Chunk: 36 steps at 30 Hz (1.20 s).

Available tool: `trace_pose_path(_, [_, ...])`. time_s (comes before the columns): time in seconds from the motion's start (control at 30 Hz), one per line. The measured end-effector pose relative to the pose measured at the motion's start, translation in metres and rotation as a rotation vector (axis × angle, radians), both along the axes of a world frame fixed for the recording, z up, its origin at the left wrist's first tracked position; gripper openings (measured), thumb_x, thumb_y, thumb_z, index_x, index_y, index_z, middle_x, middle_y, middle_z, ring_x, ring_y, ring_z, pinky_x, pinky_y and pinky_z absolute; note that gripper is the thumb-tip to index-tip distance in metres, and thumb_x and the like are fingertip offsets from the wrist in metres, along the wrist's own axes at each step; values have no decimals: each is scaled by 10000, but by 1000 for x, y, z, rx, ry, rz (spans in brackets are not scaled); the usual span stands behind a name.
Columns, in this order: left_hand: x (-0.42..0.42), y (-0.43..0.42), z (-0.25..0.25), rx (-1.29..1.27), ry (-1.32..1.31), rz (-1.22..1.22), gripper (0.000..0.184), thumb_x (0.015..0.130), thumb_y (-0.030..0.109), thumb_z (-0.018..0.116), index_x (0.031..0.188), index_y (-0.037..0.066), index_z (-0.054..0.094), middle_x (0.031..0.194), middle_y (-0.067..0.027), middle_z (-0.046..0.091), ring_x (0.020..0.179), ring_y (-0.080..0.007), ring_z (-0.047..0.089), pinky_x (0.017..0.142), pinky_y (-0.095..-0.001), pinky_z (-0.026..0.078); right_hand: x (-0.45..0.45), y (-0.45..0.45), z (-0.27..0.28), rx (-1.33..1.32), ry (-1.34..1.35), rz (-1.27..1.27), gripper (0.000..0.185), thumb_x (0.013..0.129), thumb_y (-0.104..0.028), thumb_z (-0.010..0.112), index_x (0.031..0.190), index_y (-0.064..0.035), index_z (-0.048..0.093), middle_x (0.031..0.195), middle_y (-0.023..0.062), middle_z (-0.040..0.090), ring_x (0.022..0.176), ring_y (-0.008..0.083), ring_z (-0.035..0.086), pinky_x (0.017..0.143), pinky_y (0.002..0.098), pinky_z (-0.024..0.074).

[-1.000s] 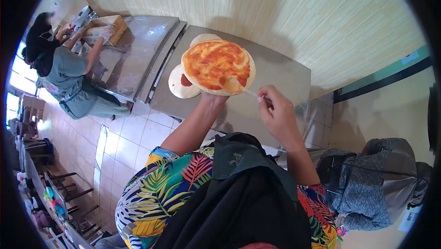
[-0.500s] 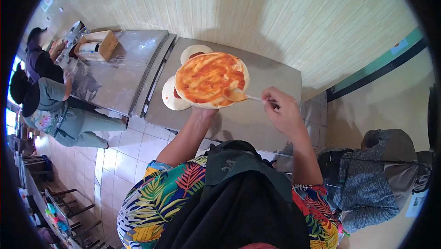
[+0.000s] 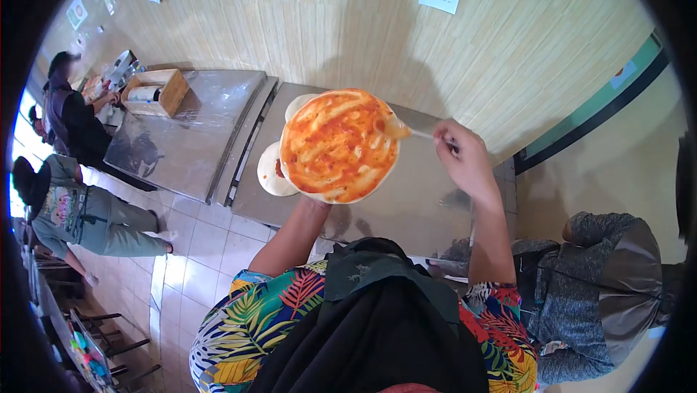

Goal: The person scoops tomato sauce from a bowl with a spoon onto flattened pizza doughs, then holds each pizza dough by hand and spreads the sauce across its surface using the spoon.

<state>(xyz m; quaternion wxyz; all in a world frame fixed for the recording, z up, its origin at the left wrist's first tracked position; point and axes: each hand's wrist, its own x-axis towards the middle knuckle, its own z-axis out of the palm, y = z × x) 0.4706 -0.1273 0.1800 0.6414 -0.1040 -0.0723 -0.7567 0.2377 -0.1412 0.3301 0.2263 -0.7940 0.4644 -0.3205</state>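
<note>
L hand (image 3: 314,203) is under dough round (image 3: 319,191), mostly hidden by it, so can't tell how wide its fingers are; round is held up over the grey table (image 3: 406,197). Red sauce (image 3: 341,132) covers nearly all of its top, pale rim showing. R hand (image 3: 465,162) pinches spoon (image 3: 421,133) by handle end, fingers drawn in narrow; spoon's bowl is at round's R edge, can't tell if touching. Behind round, partly blocked from view: near disc (image 3: 270,177) w/ a red dab, & far disc (image 3: 294,108), both on table. Off L, wood box (image 3: 173,93) sits on 2nd counter (image 3: 196,142), co-worker in black (image 3: 83,121) beside it; co-worker in green (image 3: 109,208) stands nearer cam.
</note>
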Motion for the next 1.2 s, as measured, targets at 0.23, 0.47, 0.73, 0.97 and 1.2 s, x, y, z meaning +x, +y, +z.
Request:
trace_pose_path(0.23, [5, 5, -1, -2, 4, -18, 606, 940, 488, 409, 1396, 91, 360, 1409, -159, 418, 1261, -341, 454, 1047, -530, 392, -1, 1, 31, -70, 27, 210, 109, 806, -14, 572, 915, -16, 566, 806, 145, 603, 719, 254, 638, 620, 318, 498])
trace_pose_path(0.47, [7, 6, -3, 6, 22, -32, 599, 939, 480, 422, 1392, 92, 366, 1405, -155, 423, 1259, -335, 458, 1048, -525, 393, 27, -50, 42, -86, 95, 188, 74, 837, -73, 571, 889, -22, 567, 805, 158, 619, 734, 290, 639, 642, 339, 509])
trace_pose_path(0.73, [9, 5, -5, -15, 58, -23, 592, 937, 470, 437, 1388, 93, 373, 1401, -151, 430, 1256, -328, 463, 1048, -520, 395, 15, -64, 52, -34, 85, 281, 73, 855, -32, 571, 913, 3, 544, 769, 49, 556, 739, 80, 517, 664, 237, 440])
trace_pose_path(0.97, [8, 4, -4, -65, 104, -38, 585, 935, 462, 450, 1384, 94, 379, 1397, -147, 435, 1253, -322, 467, 1048, -516, 396, 34, -62, 45, -24, 79, 286, 87, 819, -28, 574, 898, -1, 548, 759, 119, 595, 681, 191, 601, 635, 283, 472])
trace_pose_path(1.2, [6, -1, -11, -186, 227, -81, 579, 933, 454, 463, 1380, 95, 385, 1394, -144, 441, 1251, -316, 471, 1048, -512, 397, 23, -11, -8, 98, 40, 249, 74, 847, -44, 566, 915, -14, 561, 749, 142, 579, 671, 178, 616, 612, 295, 474])
